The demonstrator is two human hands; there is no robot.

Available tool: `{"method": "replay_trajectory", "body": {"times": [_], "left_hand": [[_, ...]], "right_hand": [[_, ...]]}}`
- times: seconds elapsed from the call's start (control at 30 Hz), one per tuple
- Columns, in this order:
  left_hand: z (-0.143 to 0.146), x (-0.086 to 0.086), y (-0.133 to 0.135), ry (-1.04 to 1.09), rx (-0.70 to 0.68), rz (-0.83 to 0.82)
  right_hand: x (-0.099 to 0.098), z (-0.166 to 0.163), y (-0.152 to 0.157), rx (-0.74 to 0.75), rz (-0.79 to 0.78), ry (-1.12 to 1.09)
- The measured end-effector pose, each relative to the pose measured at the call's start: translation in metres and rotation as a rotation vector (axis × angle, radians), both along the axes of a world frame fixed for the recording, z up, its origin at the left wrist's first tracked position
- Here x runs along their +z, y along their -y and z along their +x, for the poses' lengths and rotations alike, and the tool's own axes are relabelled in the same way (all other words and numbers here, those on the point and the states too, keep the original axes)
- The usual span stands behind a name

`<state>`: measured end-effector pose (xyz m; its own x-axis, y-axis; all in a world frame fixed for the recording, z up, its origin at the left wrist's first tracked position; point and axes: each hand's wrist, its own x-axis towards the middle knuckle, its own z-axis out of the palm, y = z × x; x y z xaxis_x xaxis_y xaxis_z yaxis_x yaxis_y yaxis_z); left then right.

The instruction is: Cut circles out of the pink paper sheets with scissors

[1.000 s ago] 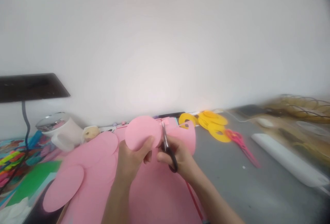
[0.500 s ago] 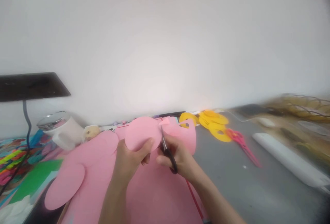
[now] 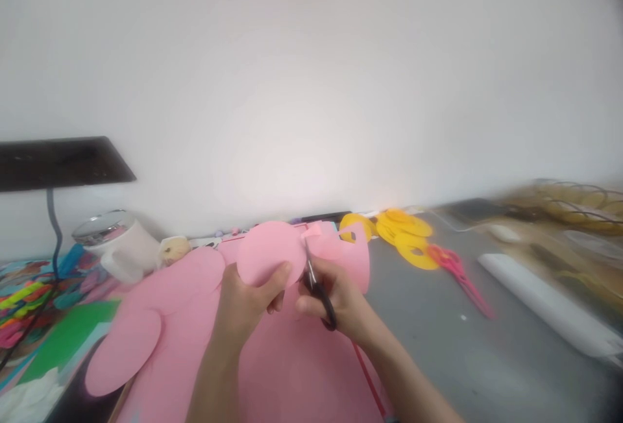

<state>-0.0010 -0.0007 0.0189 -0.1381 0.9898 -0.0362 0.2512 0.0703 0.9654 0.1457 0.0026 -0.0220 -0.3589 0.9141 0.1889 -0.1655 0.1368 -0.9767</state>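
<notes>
My left hand [image 3: 250,296] pinches the lower edge of a round pink paper disc [image 3: 267,251], thumb on top. In my right hand [image 3: 335,296] is a pair of scissors [image 3: 318,290] with black handles, its blades pointing up at the disc's right edge. Whether the blades are cutting at this instant I cannot tell. A curled pink paper offcut [image 3: 355,257] stands just beyond the right hand. Beneath both hands spreads a large pink sheet [image 3: 296,364]. More pink discs [image 3: 126,351] lie to the left.
Yellow paper rings [image 3: 403,231] and pink-handled scissors [image 3: 457,274] lie to the right on the grey table [image 3: 428,345], near a long white bar [image 3: 545,303]. At left stand a white mug [image 3: 129,248], a green sheet [image 3: 68,338] and a dark panel [image 3: 63,163] with a cable.
Both hands keep the same hold on the disc and the scissors. The view has shifted very slightly; little else differs.
</notes>
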Motion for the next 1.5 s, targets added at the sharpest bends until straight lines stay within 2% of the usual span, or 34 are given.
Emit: {"method": "replay_trajectory", "body": {"times": [0.4, 0.7, 0.93, 1.03, 1.13, 1.3, 1.4, 1.5], "left_hand": [[-0.001, 0.002, 0.001, -0.03, -0.007, -0.019], [-0.002, 0.001, -0.001, -0.045, -0.007, -0.009], [-0.003, -0.004, -0.002, -0.024, -0.041, -0.002], [-0.001, -0.005, -0.001, -0.029, -0.104, 0.006], [0.003, -0.007, -0.003, -0.02, -0.119, 0.001], [0.011, -0.014, -0.007, 0.164, -0.027, 0.067], [0.014, -0.015, -0.008, 0.233, 0.076, 0.097], [0.014, -0.014, -0.008, 0.244, 0.111, 0.11]], "right_hand": [[0.001, -0.001, 0.001, 0.008, -0.036, 0.004], [0.001, -0.002, 0.002, -0.051, -0.111, 0.021], [-0.002, -0.001, -0.002, -0.308, 0.007, -0.015], [-0.002, 0.0, -0.002, -0.415, -0.004, -0.022], [0.0, 0.0, -0.001, -0.456, -0.04, -0.028], [0.003, -0.001, -0.001, -0.401, -0.048, -0.047], [0.005, -0.001, -0.001, -0.234, -0.017, -0.035], [0.005, -0.001, 0.0, -0.049, 0.014, -0.032]]}}
